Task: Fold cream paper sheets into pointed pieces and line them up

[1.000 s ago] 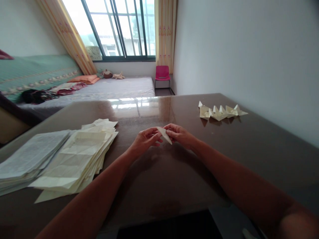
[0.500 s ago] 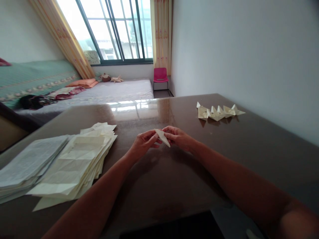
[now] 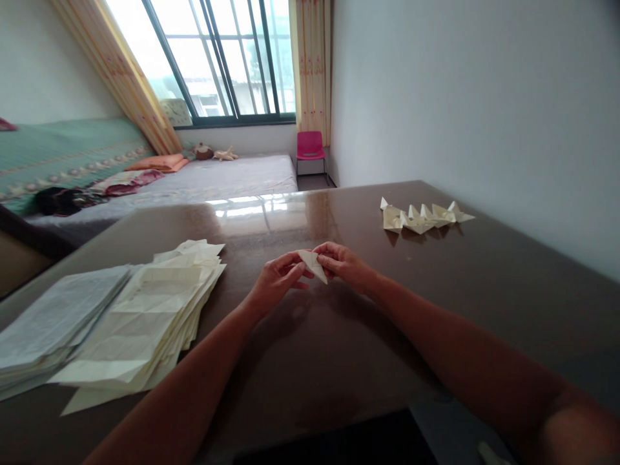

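Note:
A small folded piece of cream paper (image 3: 314,265), pointed at its lower end, is held above the table between my two hands. My left hand (image 3: 281,274) pinches its left side with thumb and fingers. On the other side, my right hand (image 3: 343,261) grips the upper right edge, its thumb lying on the paper. Some fingertips are hidden behind the folded piece. Several folded paper boats (image 3: 421,219) stand in a cluster at the table's far right.
On the left of the brown glossy table (image 3: 310,361) lie a pile of creased cream sheets (image 3: 140,316) and a stack of printed papers (image 3: 58,310). Beyond are a bed (image 3: 232,174) and a pink chair (image 3: 310,147). A white wall (image 3: 460,97) runs along the right.
Both hands keep hold of the folded paper, which has turned slightly and shows a crease line more clearly. The whole view has shifted a little.

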`<state>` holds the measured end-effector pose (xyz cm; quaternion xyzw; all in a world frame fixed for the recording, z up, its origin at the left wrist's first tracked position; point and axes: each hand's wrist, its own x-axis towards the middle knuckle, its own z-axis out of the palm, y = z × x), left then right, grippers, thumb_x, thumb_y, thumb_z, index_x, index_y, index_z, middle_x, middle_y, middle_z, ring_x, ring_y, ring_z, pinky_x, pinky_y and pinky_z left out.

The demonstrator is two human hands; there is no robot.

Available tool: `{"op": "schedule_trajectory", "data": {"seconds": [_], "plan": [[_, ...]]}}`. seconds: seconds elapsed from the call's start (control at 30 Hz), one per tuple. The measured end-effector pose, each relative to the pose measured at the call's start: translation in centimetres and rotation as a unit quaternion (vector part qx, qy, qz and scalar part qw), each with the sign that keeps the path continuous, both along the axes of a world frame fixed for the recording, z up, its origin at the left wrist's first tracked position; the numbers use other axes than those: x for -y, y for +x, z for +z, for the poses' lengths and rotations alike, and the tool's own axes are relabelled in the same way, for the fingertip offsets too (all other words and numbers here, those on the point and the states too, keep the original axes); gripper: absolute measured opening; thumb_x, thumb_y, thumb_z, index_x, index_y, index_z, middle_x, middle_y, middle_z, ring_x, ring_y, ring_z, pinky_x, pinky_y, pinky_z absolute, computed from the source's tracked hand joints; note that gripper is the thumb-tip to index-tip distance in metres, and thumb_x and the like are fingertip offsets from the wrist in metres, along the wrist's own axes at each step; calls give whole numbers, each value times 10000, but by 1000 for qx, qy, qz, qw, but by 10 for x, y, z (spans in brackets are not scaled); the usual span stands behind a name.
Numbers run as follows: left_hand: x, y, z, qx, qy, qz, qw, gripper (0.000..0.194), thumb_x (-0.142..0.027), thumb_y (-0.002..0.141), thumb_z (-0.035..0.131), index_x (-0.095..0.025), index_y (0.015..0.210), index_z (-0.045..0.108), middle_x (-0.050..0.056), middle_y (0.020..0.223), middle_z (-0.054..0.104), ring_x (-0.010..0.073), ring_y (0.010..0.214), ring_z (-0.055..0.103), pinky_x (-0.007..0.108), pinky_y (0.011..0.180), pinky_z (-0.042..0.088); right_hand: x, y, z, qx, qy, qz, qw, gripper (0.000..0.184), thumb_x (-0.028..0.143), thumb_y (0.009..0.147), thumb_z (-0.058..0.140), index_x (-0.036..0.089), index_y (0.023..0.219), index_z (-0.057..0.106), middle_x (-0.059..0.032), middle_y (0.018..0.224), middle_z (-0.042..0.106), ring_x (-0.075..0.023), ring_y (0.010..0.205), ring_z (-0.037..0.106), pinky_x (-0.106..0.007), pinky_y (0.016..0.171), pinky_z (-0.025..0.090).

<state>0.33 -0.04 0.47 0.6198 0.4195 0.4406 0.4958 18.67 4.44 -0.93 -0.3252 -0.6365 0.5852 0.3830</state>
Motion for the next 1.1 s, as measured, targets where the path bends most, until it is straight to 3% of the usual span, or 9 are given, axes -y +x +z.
{"op": "schedule_trajectory", "data": {"seconds": [0.33, 0.5, 0.6, 0.7, 0.87, 1.1], "plan": [[0, 3, -2, -8, -6, 6, 1000, 373, -322, 762, 592, -148, 1090, 551, 59, 911, 645, 184, 844, 640, 255, 616, 569, 2, -2, -1, 42, 59, 0, 997, 219, 364, 834, 555, 170, 928, 516, 30, 675, 528, -84, 561, 457, -203, 499, 372], [-1, 5, -3, -38, 11, 42, 998, 273, -310, 758, 553, -179, 992, 504, 3, 786, 619, 141, 712, 613, 188, 483, 503, 5, -6, -3, 71, 100, 25, 992, 205, 372, 864, 513, 187, 951, 503, 30, 683, 543, -98, 568, 489, -225, 523, 400], [-6, 2, -9, -83, 34, 74, 993, 245, -337, 749, 576, -181, 920, 497, -14, 725, 592, 138, 650, 596, 193, 446, 472, 8, -6, -2, 120, 145, -7, 982, 184, 326, 882, 473, 184, 985, 529, 7, 753, 569, -100, 589, 504, -241, 562, 417], [-10, -2, -16, -156, 67, 114, 979, 199, -296, 740, 579, -188, 887, 499, -29, 684, 575, 127, 597, 572, 202, 465, 444, 12, -5, 2, 150, 215, -47, 964, 230, 284, 865, 485, 195, 1070, 538, -37, 950, 569, -110, 696, 530, -256, 636, 444], [-9, -1, -18, -302, 173, 144, 926, 123, -187, 729, 547, -196, 847, 515, -32, 692, 562, 109, 593, 519, 230, 567, 403, 21, -10, -1, 199, 307, -19, 931, 503, 254, 684, 683, 215, 1143, 480, -54, 1092, 490, -103, 691, 506, -283, 696, 464], [-4, 8, -20, -308, 204, 101, 924, 121, -211, 763, 536, -198, 877, 498, -8, 795, 555, 121, 669, 521, 237, 606, 412, 19, -14, -10, 213, 333, -51, 917, 353, 97, 719, 550, 188, 1049, 466, -59, 995, 503, -147, 794, 508, -288, 739, 445]]}}
